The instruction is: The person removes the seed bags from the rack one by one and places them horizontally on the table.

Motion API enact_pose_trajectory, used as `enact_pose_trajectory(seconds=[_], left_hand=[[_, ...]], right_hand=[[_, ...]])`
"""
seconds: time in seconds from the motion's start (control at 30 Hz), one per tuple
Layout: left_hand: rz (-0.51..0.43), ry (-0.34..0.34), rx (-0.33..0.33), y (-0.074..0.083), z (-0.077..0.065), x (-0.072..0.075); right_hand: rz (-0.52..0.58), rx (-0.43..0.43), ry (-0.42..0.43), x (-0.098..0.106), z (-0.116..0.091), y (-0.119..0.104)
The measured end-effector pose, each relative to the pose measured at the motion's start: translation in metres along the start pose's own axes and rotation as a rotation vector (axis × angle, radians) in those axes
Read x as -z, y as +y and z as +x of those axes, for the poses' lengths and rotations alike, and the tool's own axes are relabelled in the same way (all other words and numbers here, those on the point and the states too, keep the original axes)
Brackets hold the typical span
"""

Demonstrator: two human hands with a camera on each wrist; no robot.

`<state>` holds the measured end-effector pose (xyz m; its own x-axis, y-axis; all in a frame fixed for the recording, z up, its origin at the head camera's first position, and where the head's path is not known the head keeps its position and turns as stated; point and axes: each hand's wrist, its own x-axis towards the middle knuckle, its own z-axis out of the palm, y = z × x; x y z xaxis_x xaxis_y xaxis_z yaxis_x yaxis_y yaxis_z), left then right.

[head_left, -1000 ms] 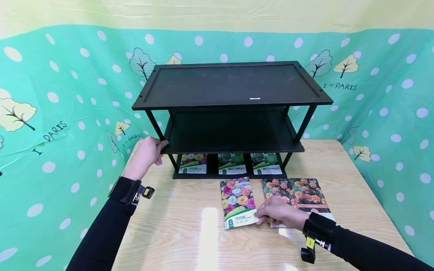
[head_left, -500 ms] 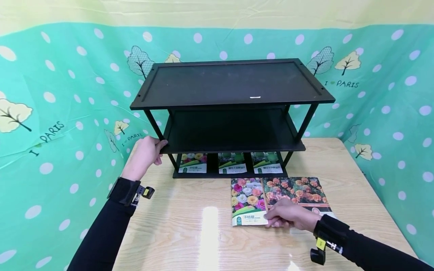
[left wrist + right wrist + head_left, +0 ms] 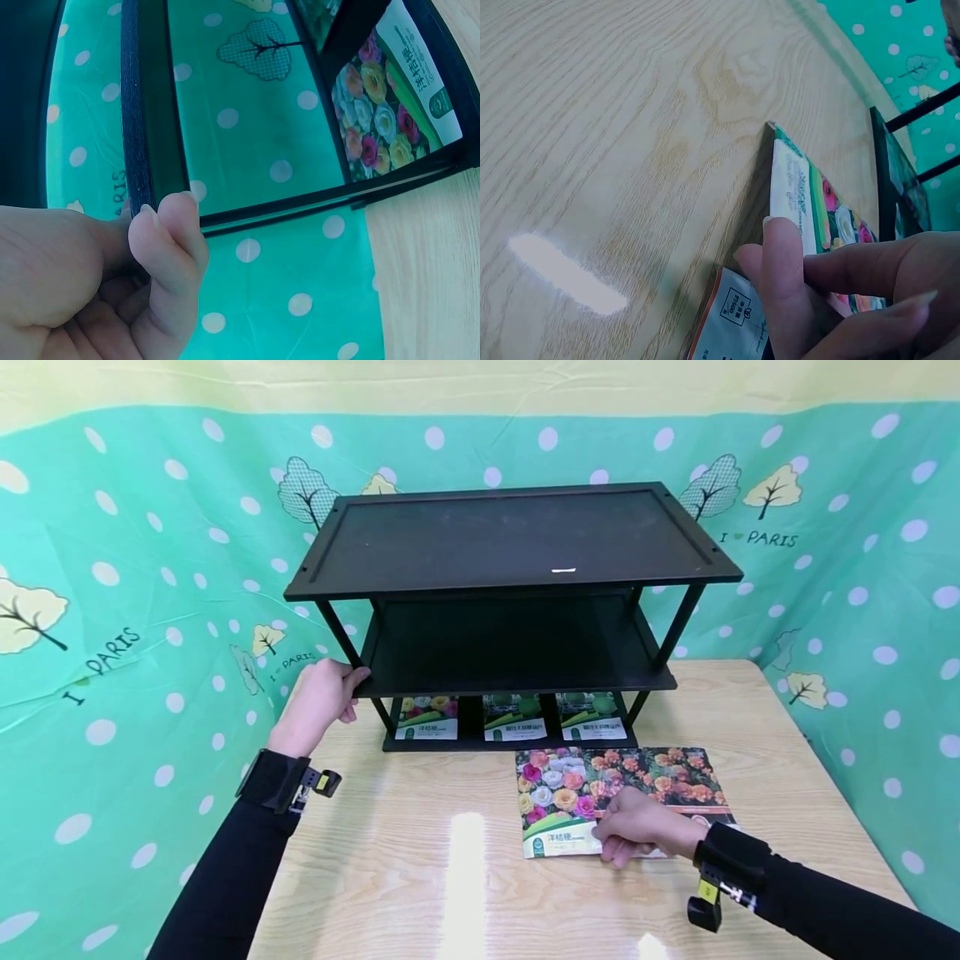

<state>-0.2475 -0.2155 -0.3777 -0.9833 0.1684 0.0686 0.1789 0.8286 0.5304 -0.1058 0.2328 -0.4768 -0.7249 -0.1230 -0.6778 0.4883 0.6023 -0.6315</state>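
Observation:
My left hand [image 3: 318, 702] grips the left front corner of the middle shelf [image 3: 517, 647] of a black three-tier rack, thumb on top; the left wrist view shows its fingers curled at the black edge. Low in front of the rack, my right hand [image 3: 637, 827] pinches the bottom right corner of a flower seed packet [image 3: 551, 785] printed with mixed pink, white and yellow blooms. That corner is hidden by the fingers. Right beside it lie orange-flower packets [image 3: 675, 777], partly covered by the same hand; the white end of one packet [image 3: 735, 315] shows in the right wrist view.
On the rack's bottom tier lie a flower packet [image 3: 426, 718] and two green vegetable packets [image 3: 514, 718]. The rack's top board [image 3: 502, 539] bears a small white mark. A polka-dot curtain [image 3: 150, 610] surrounds the wooden table [image 3: 375, 860] at the back and sides.
My right hand has slid the mixed-flower packet rightward and straightened it, bringing it against the orange-flower packets. The left hand keeps its grip on the shelf corner.

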Motion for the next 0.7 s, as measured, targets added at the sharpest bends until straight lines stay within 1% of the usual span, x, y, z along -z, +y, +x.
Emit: enact_pose_trajectory(seconds=[0.13, 0.23, 0.6, 0.7], left_hand=[[-0.007, 0.002, -0.003, 0.0003, -0.0001, -0.0001], [-0.007, 0.001, -0.003, 0.0005, -0.0002, 0.0000], [-0.002, 0.004, -0.002, 0.0000, -0.0009, 0.0005], [-0.005, -0.001, 0.002, 0.0001, -0.0013, 0.0008]], right_hand=[[-0.019, -0.043, 0.003, 0.0005, 0.0011, -0.0015], [-0.030, -0.058, 0.000, 0.0008, 0.0012, -0.0019], [-0.023, -0.043, -0.049, 0.0054, 0.0064, -0.0020], [-0.001, -0.041, -0.064, 0.0061, 0.0072, -0.0016]])
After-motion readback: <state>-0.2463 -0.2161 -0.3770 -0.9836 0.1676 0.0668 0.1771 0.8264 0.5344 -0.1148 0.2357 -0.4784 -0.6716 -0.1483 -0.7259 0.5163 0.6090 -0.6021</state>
